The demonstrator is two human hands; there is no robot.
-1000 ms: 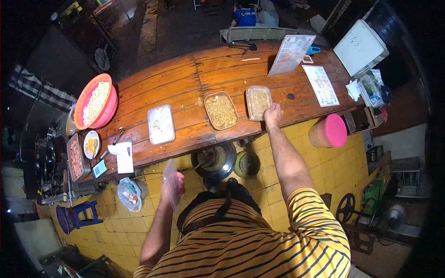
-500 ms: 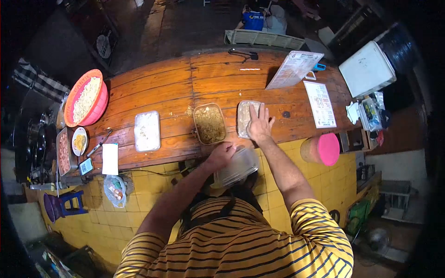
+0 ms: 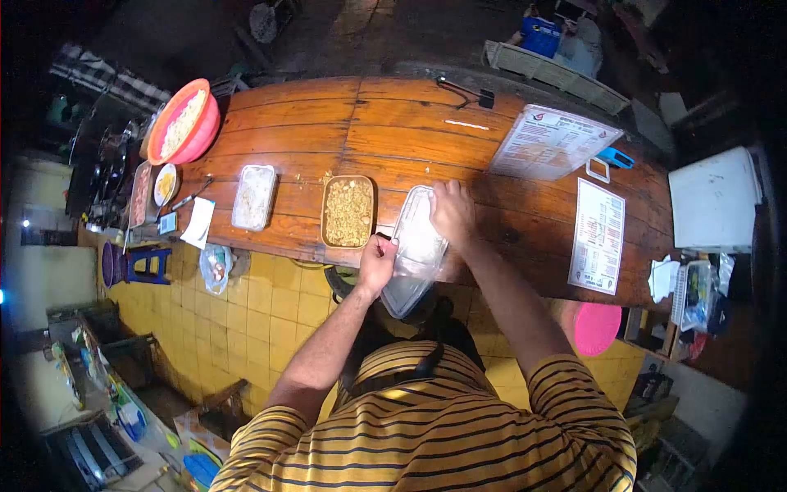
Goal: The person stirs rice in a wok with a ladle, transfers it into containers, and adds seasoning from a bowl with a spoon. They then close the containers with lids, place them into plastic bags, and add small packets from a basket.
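Observation:
In the head view, a shallow clear plastic container with pale contents sits slanted at the front edge of the table. My left hand is closed, thumb and fingers pinching the container's left rim. Bent fingers of my right hand grip its upper right corner. Just below, a clear plastic lid juts past the table edge; whether it touches the container is hard to tell. To the left is an open tub of brown crumbs, and farther left a tub of white powder.
A pink basket of pale pieces, a small plate and a meat tray are at the left. A menu stand, a flat menu sheet and a white box are at the right. A person sits beyond.
My right hand went from lying flat on the container to gripping its corner. My left hand moved up to the container's rim. The container now slants nearer the edge. The view shifted.

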